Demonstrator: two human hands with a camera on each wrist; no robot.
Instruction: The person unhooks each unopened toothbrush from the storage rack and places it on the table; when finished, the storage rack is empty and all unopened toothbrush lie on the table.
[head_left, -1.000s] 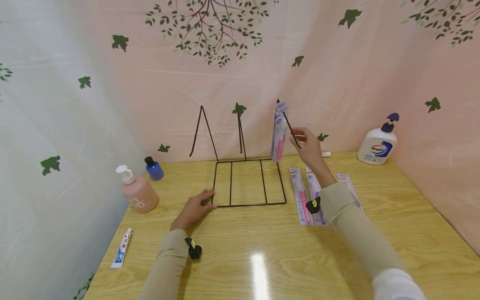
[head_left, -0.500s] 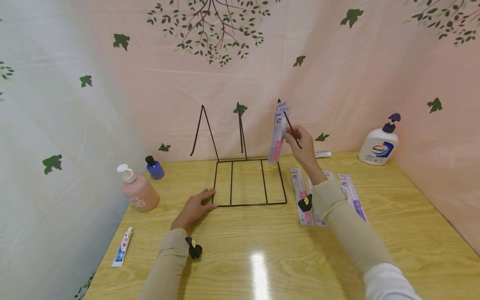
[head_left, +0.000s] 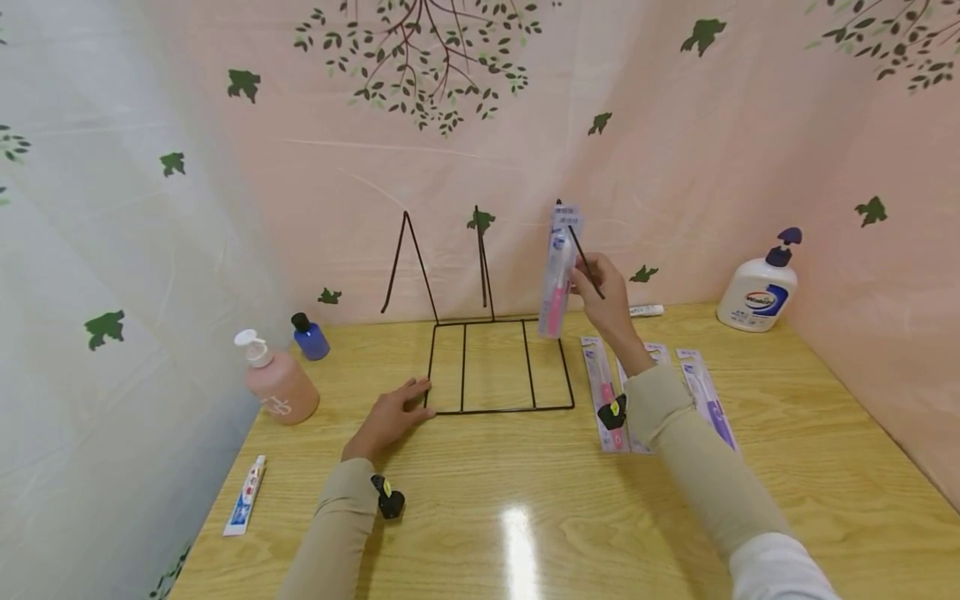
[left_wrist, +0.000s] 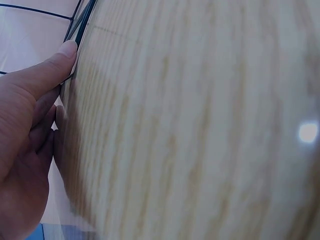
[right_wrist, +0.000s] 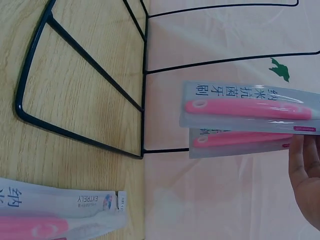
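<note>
A packaged pink toothbrush (head_left: 555, 275) hangs at the right arm of the black wire rack (head_left: 498, 409), with another pink one (right_wrist: 240, 140) behind it in the right wrist view. My right hand (head_left: 602, 287) pinches the front pack's right edge; its thumb is partly hidden behind the rack's hook wire. The left hand (head_left: 392, 418) holds the front left corner of the rack's base, thumb on the front wire and fingers at the side wire. In the left wrist view, the thumb of that hand (left_wrist: 25, 115) presses on the black wire.
Several packaged toothbrushes lie right of the rack, including a pink one (head_left: 602, 392) and a purple one (head_left: 707, 398). Behind them lies a white tube (head_left: 647, 310). A white pump bottle (head_left: 756, 292), a pink pump bottle (head_left: 281, 387), a blue bottle (head_left: 311, 340) and a toothpaste tube (head_left: 244, 497) stand or lie around.
My right hand has moved left from beside the hanging packs and taken the front one's edge. The front toothbrush pack has shifted slightly left, then lower. The left hand stays put.
</note>
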